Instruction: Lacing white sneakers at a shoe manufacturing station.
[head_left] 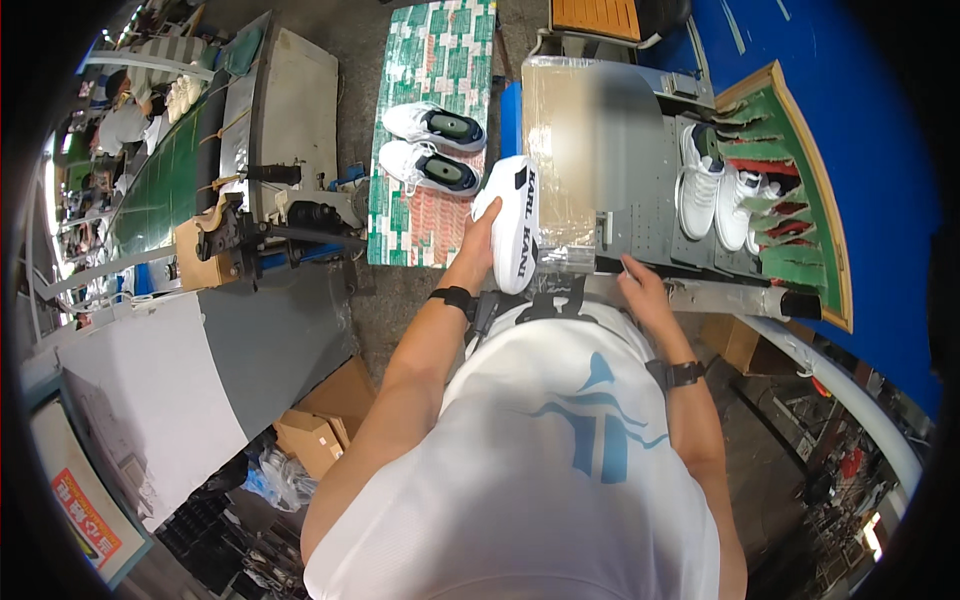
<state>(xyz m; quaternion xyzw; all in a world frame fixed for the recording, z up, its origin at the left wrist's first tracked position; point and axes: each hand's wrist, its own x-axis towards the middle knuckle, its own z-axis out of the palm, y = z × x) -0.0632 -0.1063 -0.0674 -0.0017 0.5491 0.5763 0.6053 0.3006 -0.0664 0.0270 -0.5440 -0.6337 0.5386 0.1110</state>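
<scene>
Head view: a white shoe (515,230) is gripped by the left hand (481,242), its long axis pointed roughly away from the body. It is held over the gap between bench (440,45) and table (640,215), well left of the right hand (645,292), whose fingers are loosely curled, apparently empty; whether the table is touched cannot be told. Beyond, to the left, a shoe pair (405,162) is laid on the bench; rightward, more shoes (698,190) are set before green flaps (805,250).

Bright light, glare on taped board (560,180), blurred patch across it, shadowed shirt (520,460), edges bent
</scene>
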